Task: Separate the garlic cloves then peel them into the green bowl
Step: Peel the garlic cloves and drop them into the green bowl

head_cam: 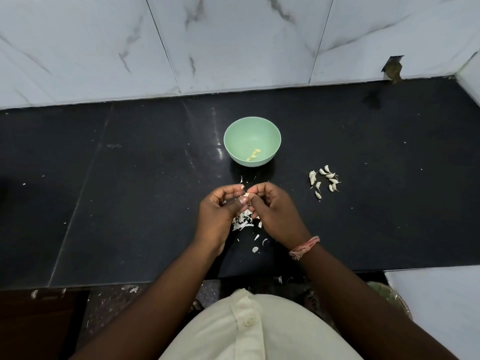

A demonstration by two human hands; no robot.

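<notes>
Both hands, left grip (220, 203) and right grip (270, 203), pinch one clove (246, 195) between them. Beyond them, the green bowl (233, 136) holds a few peeled cloves (254, 154); the unpeeled cloves (324, 179) wait to their right.

A black, glossy stone tabletop (130, 190) runs from left to right, with its far edge meeting a white marble-patterned wall and its near edge closest to the viewer. A thin seam crosses it on the left side, and small white specks dot the surface. A pale green bowl (252, 141) stands near the middle, somewhat closer to the far edge. To the right of the bowl, well apart from it, a loose cluster of unpeeled garlic cloves (324, 180) lies on the surface. Nearer the near edge, in front of the bowl, sits a heap of white papery garlic skins (241, 222), with a few stray flakes (255, 249) scattered just beyond it toward the near edge.
</notes>
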